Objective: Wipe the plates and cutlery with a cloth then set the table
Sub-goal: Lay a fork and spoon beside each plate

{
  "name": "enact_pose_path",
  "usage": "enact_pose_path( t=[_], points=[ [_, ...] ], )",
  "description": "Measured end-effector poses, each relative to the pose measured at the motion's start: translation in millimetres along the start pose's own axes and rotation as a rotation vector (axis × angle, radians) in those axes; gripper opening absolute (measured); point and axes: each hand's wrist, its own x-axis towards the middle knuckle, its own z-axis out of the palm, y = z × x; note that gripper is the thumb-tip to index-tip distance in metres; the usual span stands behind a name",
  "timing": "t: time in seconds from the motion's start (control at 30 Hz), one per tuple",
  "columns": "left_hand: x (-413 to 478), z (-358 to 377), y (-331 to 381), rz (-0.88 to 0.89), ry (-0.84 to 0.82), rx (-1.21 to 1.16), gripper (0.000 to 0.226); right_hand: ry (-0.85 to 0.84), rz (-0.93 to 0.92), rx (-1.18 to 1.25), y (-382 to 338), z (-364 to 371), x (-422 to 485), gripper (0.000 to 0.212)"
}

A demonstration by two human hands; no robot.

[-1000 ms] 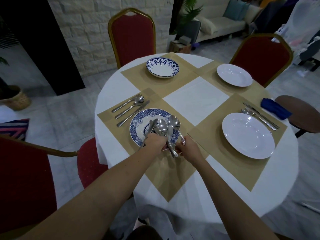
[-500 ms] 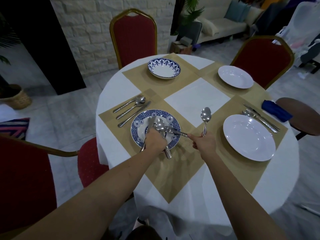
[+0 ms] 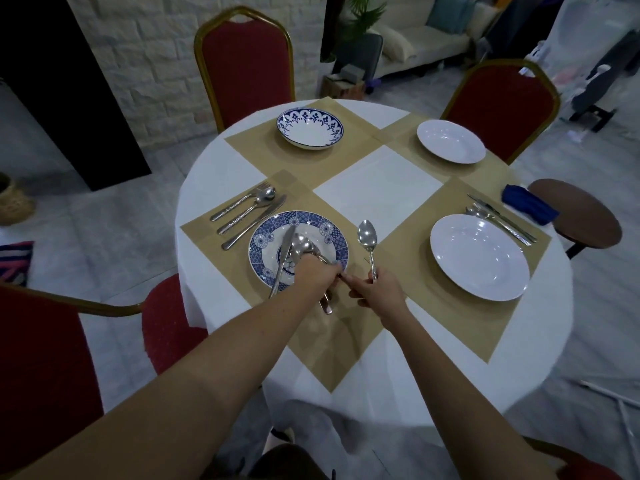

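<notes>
My left hand [image 3: 313, 273] grips a bundle of cutlery [image 3: 294, 247], a knife and spoons, over the blue patterned plate [image 3: 329, 233] on the near left placemat. My right hand [image 3: 375, 287] holds a single spoon [image 3: 367, 239] by its handle, just right of that plate, bowl pointing away from me; its fingers also reach toward a piece in the bundle. A set of fork, spoon and knife [image 3: 251, 211] lies left of the blue plate. A white plate [image 3: 479, 256] sits on the right placemat with cutlery [image 3: 502, 220] beside it. The blue cloth [image 3: 530, 207] lies at the table's right edge.
A blue-rimmed bowl [image 3: 310, 128] and a second white plate [image 3: 450, 141] stand on the far placemats. Red chairs [image 3: 246, 60] surround the round white table [image 3: 221, 168]. A small brown side table [image 3: 581, 216] stands to the right.
My right hand drew one spoon out of the bundle and moved it right of the blue plate. The left hand kept its hold on the rest of the cutlery.
</notes>
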Motion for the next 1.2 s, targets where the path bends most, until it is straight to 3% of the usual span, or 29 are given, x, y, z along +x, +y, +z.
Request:
enact_pose_path(
  t=[0.17,0.43,0.53,0.63,0.77,0.9,1.03,1.2],
  points=[
    [9,-9,-8,-0.06,-0.053,-0.07,0.017,0.017,0.089,0.181,11,-2,-3,0.025],
    [-11,-32,0,-0.125,-0.196,-0.22,0.015,-0.007,0.087,0.061,16,13,3,0.017],
    [-18,-45,4,-0.151,-0.258,-0.222,0.018,0.007,0.088,0.029,14,18,6,0.024],
    [-27,-68,3,-0.107,-0.278,-0.156,0.018,0.113,0.023,-0.113,19,24,11,0.049],
    [-27,-98,-4,-0.045,-0.249,-0.127,0.02,0.297,-0.094,-0.23,-6,30,-12,0.031],
    [-25,-133,-18,0.077,-0.217,-0.114,0.014,0.394,-0.216,-0.255,-28,50,-27,0.027],
    [-36,-180,-41,0.156,-0.171,-0.224,0.007,0.319,-0.292,-0.141,-60,97,-56,0.02],
    [-76,-284,-74,0.293,-0.051,-0.272,0.006,0.056,-0.394,-0.022,-100,198,-112,0.018]
  ],
)
